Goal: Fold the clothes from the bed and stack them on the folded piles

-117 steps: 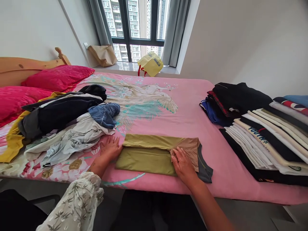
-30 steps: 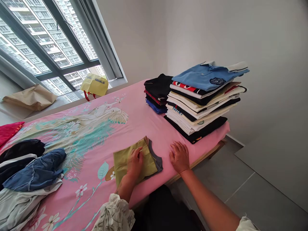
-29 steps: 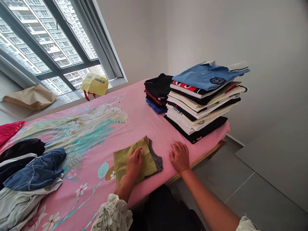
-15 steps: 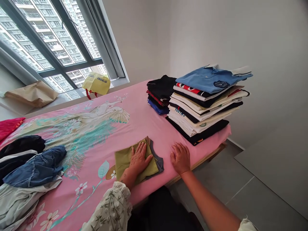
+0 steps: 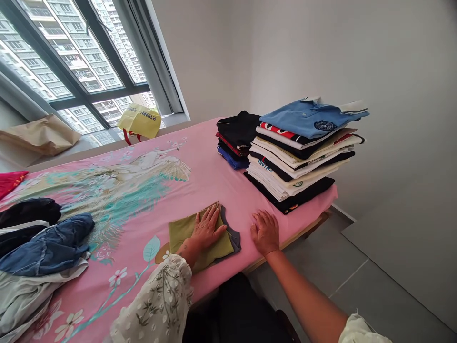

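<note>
A folded olive-green shirt (image 5: 182, 233) with a grey neckline lies on the pink bedsheet (image 5: 210, 176) near the front edge. My left hand (image 5: 207, 227) rests flat on top of it, fingers spread. To the right of the shirt, my right hand (image 5: 265, 232) lies on the sheet with its fingers loosely bent and nothing in them. Beyond my right hand stands a tall pile of folded shirts (image 5: 296, 166), topped by a blue polo shirt (image 5: 303, 116). A shorter pile of dark folded clothes (image 5: 237, 133) sits just left of it.
Loose clothes, among them a denim piece (image 5: 53, 245), lie heaped at the left. A red cloth (image 5: 10, 183) is at the far left edge. Near the window are a yellow bag (image 5: 141, 121) and a brown paper bag (image 5: 46, 136). Grey floor shows at the right.
The whole view has shifted slightly, so things appear a little further left. Both hands keep nearly the same places, the left on the olive-green shirt and the right on the sheet.
</note>
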Available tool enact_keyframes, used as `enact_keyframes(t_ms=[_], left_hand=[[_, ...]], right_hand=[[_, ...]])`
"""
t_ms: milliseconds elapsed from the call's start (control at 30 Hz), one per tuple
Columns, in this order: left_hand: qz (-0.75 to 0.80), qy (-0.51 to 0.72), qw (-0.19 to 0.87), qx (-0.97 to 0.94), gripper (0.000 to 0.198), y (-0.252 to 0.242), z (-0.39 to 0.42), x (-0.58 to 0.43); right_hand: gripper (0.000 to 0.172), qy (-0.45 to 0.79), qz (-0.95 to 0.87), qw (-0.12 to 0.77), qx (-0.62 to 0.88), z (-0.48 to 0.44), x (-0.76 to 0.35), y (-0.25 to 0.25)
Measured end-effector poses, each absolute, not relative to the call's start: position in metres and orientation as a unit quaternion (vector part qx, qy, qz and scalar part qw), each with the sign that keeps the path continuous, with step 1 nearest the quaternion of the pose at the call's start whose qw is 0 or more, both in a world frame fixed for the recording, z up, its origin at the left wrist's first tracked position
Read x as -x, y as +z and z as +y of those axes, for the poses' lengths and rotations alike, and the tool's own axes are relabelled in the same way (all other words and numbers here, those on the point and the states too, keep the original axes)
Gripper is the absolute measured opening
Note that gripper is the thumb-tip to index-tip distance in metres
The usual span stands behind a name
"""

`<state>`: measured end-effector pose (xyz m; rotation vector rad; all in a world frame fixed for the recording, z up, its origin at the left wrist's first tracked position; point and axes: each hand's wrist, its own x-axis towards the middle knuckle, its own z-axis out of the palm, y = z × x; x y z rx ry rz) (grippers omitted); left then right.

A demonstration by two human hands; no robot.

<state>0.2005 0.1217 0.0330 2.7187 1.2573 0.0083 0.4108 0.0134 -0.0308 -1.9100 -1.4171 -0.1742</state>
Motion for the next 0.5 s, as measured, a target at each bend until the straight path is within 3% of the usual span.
enact_keyframes(t_ms=[100,167,367,433,500], left_hand=[[0.379,0.039,0.075,-0.922,0.054,0.032,0.108,-0.190],[0.346,0.043,0.070,-0.935,0.056,0.027,0.097,-0.183],[0.317,0.002,0.068,-0.946,0.105,0.022,0.085,-0.175],[0.319,-0.003,0.073,-0.945,0.101,0.026,0.086,-0.173],[0.368,0.014,0.051,-0.928,0.084,0.028,0.087,-0.171]], right_hand=[[0.034,-0.074,-0.552,0.370,0.743,0.013,-0.411,-0.032],[0.033,-0.078,-0.551,0.369,0.745,0.013,-0.410,-0.032],[0.033,-0.087,-0.557,0.370,0.739,0.012,-0.409,-0.031],[0.032,-0.090,-0.556,0.369,0.739,0.012,-0.409,-0.031],[0.031,-0.094,-0.554,0.364,0.743,0.012,-0.409,-0.031]])
